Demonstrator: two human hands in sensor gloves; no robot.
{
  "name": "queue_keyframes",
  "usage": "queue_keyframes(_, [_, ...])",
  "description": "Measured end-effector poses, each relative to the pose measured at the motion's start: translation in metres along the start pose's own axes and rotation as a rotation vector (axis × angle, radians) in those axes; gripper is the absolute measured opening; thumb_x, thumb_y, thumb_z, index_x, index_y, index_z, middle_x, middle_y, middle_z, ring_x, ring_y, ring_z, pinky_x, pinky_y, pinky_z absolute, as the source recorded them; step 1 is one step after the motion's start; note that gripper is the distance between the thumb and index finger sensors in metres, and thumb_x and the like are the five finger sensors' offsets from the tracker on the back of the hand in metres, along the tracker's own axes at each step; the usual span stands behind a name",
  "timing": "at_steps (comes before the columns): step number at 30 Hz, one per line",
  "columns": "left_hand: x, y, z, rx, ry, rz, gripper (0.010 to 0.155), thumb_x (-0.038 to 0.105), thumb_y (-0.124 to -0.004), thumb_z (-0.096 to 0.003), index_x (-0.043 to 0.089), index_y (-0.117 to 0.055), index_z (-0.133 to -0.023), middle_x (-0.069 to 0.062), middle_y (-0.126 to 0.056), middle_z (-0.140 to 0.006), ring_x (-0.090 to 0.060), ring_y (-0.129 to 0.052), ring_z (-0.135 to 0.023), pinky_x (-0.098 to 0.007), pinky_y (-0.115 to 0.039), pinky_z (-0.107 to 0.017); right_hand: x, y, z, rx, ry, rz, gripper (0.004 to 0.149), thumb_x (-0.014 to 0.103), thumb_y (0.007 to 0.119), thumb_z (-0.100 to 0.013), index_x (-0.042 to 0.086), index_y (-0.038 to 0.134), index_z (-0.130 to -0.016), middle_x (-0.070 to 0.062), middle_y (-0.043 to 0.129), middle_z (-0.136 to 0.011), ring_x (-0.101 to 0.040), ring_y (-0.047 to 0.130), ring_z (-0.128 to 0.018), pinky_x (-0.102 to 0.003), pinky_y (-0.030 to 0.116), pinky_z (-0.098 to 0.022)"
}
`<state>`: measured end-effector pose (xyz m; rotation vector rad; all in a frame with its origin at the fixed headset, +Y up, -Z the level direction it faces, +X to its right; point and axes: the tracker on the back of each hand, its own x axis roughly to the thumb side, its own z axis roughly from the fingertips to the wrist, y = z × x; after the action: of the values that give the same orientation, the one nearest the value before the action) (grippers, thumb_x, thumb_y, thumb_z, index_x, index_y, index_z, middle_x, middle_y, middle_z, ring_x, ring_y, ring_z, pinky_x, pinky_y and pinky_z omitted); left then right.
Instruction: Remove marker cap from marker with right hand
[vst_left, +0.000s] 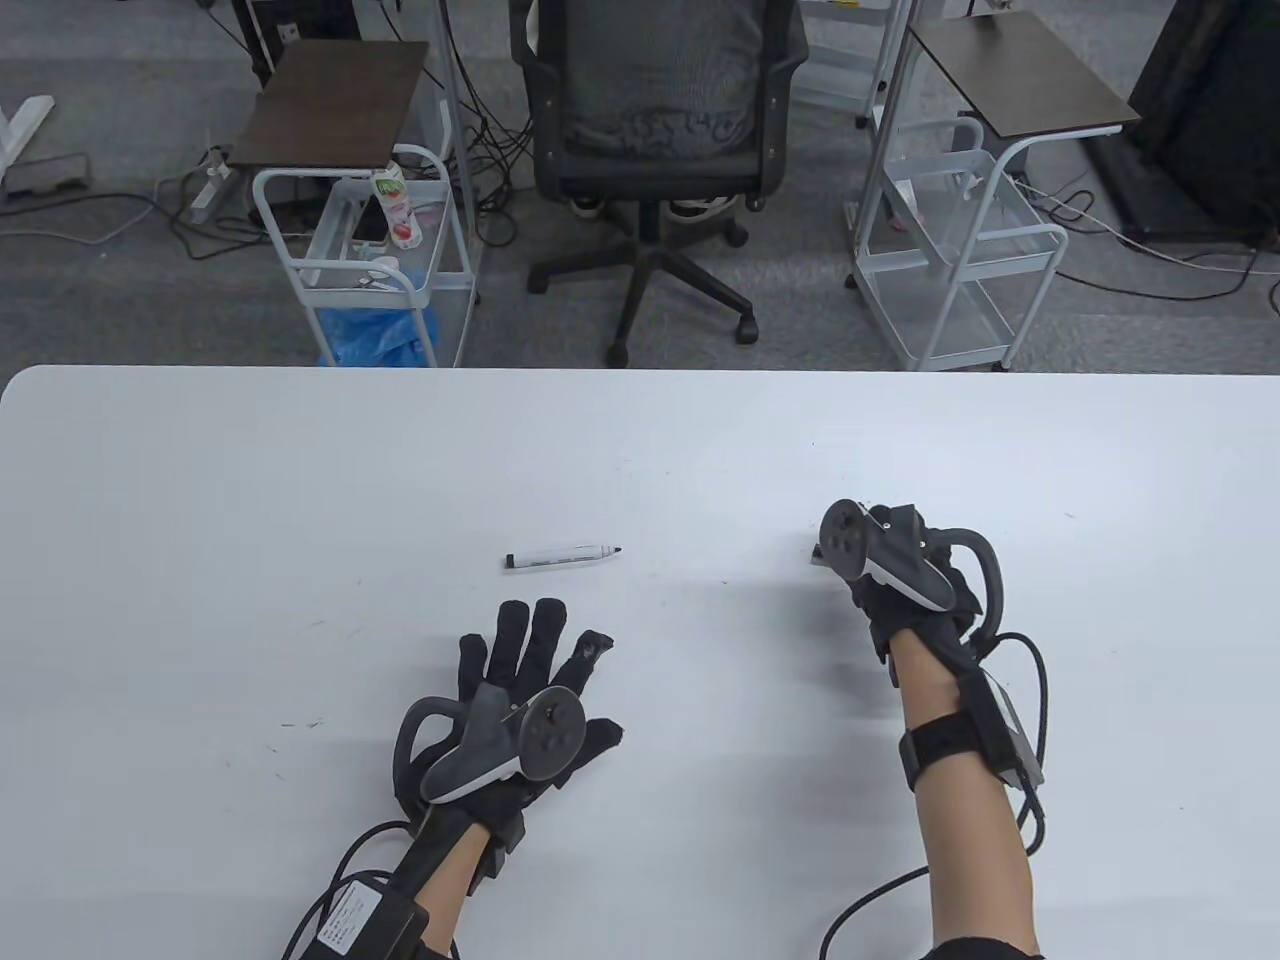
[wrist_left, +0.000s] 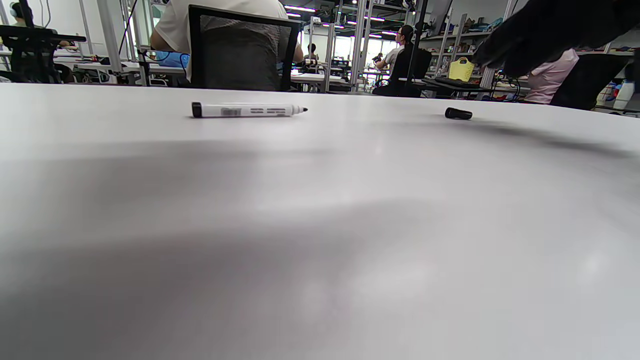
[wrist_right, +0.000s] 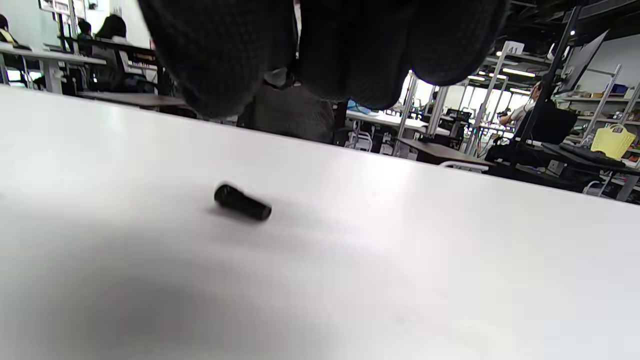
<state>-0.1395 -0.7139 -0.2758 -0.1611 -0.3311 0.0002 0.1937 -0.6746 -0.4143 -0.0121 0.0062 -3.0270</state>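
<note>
The white marker (vst_left: 562, 556) lies uncapped on the white table (vst_left: 300, 500), its black tip pointing right; it also shows in the left wrist view (wrist_left: 245, 110). The black cap (vst_left: 817, 556) lies loose on the table right of it, seen in the left wrist view (wrist_left: 457, 114) and the right wrist view (wrist_right: 243, 202). My right hand (vst_left: 868, 585) hovers just behind the cap, its fingers (wrist_right: 325, 50) hanging above it and holding nothing. My left hand (vst_left: 545, 640) lies flat with fingers spread, just in front of the marker and not touching it.
An office chair (vst_left: 650, 130) and two white trolleys (vst_left: 370, 250) (vst_left: 960, 260) stand beyond the table's far edge. Cables run from both wrists off the near edge.
</note>
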Motion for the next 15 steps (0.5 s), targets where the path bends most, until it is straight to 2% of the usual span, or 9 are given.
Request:
queue_keyframes(2, [0.0, 0.0, 0.0, -0.001, 0.001, 0.002, 0.088, 0.073, -0.048, -0.0455, 0.037, -0.021, -0.121, -0.009, -0.004, -0.129, -0.041, -0.006, -0.119, -0.066, -0.02, -0.086, -0.008, -0.022, 0.014, -0.033, -0.009, -0.017, 0.064, 0.037, 0.08, -0.051, 0.023, 0.061, -0.11, -0.01, 0.065, -0.116, -0.033, 0.068, -0.1, -0.052, 0.065, -0.07])
queue_keyframes(8, [-0.003, 0.0, 0.001, -0.003, 0.009, 0.012, 0.088, 0.073, -0.048, -0.0455, 0.037, -0.021, -0.121, -0.009, -0.005, -0.129, -0.041, -0.006, -0.119, -0.066, -0.02, -0.086, -0.023, -0.066, 0.056, -0.116, -0.057, -0.119, 0.067, 0.042, 0.075, -0.053, 0.021, 0.056, -0.114, -0.015, 0.058, -0.121, -0.038, 0.062, -0.105, -0.06, 0.055, -0.075])
queue_keyframes(12, [-0.006, 0.0, 0.002, 0.0, 0.015, 0.021, 0.088, 0.073, -0.048, -0.0456, 0.037, -0.021, -0.121, -0.009, -0.005, -0.129, -0.041, -0.007, -0.119, -0.066, -0.02, -0.086, -0.027, -0.084, 0.087, -0.185, -0.129, -0.208, 0.069, 0.045, 0.071, -0.054, 0.021, 0.052, -0.116, -0.018, 0.049, -0.125, -0.041, 0.054, -0.109, -0.064, 0.048, -0.078])
queue_keyframes(15, [-0.006, 0.0, 0.002, 0.003, 0.018, 0.021, 0.088, 0.073, -0.048, -0.0455, 0.037, -0.021, -0.121, -0.009, -0.005, -0.129, -0.041, -0.007, -0.119, -0.066, -0.02, -0.086, -0.026, -0.087, 0.105, -0.229, -0.181, -0.249, 0.07, 0.048, 0.066, -0.056, 0.022, 0.047, -0.118, -0.02, 0.042, -0.127, -0.044, 0.046, -0.111, -0.065, 0.043, -0.078])
